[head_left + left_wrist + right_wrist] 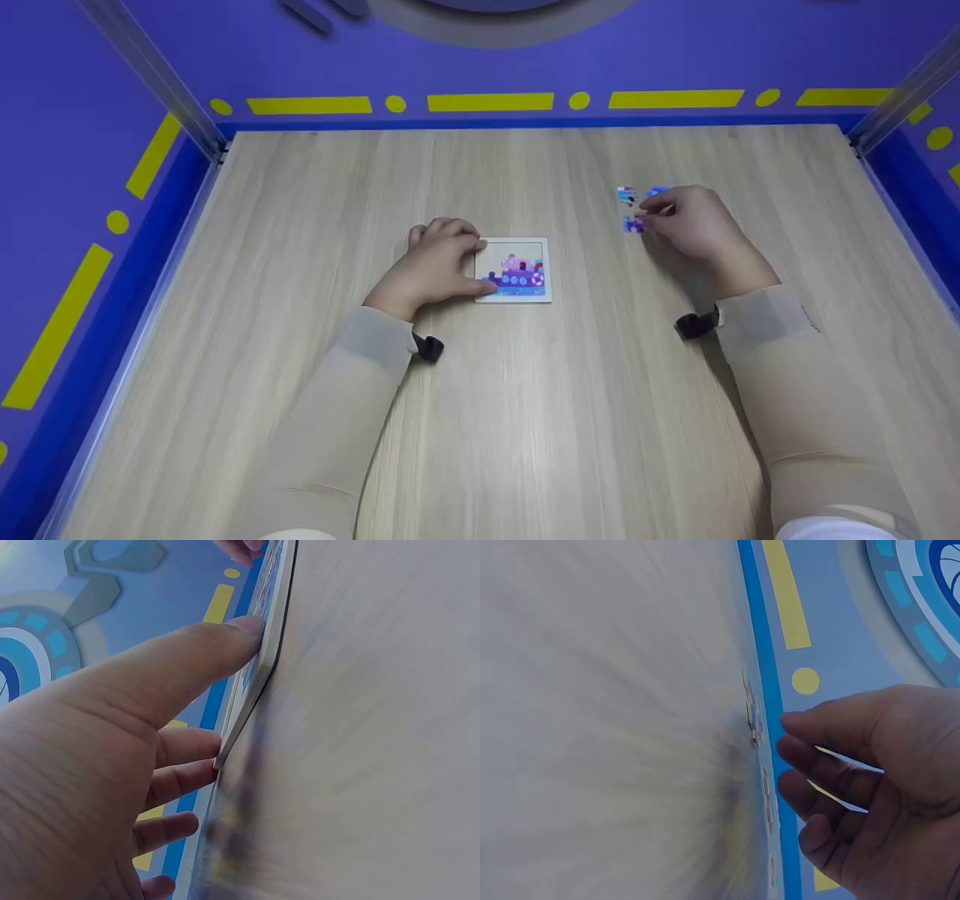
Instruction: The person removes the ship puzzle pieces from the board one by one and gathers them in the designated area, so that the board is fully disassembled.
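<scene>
A square white-rimmed jigsaw tray (550, 270) lies flat on the table, partly filled with a pink and purple boat picture (517, 276). At its left side my left hand (435, 266) holds it, thumb on the picture's lower left and fingers at the upper left edge. The left wrist view shows the thumb (202, 652) on the face and two fingertips against the rim. Loose jigsaw pieces (627, 195) lie to the right and farther back. Over them hovers my right hand (694, 221), fingers loosely bent, partly covering them. No piece shows between its fingers (832, 724).
The wooden table (480, 420) ends at a blue-purple back wall (487, 75) with yellow dashes and dots. A side wall (60, 187) rises at the left, another at the right. Each wrist carries a black strap mount (429, 348).
</scene>
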